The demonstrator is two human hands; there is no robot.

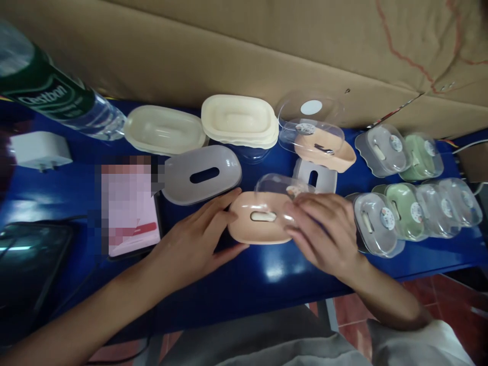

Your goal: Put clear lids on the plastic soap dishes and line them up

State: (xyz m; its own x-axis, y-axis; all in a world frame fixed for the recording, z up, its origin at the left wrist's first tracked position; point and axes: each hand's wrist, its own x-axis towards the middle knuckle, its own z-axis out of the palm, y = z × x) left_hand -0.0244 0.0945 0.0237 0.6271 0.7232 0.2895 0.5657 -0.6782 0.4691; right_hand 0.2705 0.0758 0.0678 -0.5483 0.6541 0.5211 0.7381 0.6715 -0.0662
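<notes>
In front of me lies a peach oval soap dish [244,230] with a pale piece [264,216] in its central slot. My left hand [204,231] grips the dish's left end, thumb at the near edge and fingers at the far edge. My right hand [328,234] is closed on a clear plastic lid [271,184] with a round sticker, tilted over the dish's right part. The right fingertips cover the dish's right end. Just behind are a grey slotted dish [177,175] and a smaller grey slotted piece [324,179].
Cream trays [238,104] and another peach dish [343,155] with clear lids stand along the cardboard [244,56]. Several lidded grey and green dishes [375,223] fill the right side. A bottle [68,96], white charger [40,150] and phone [133,213] are left on the blue table [213,300].
</notes>
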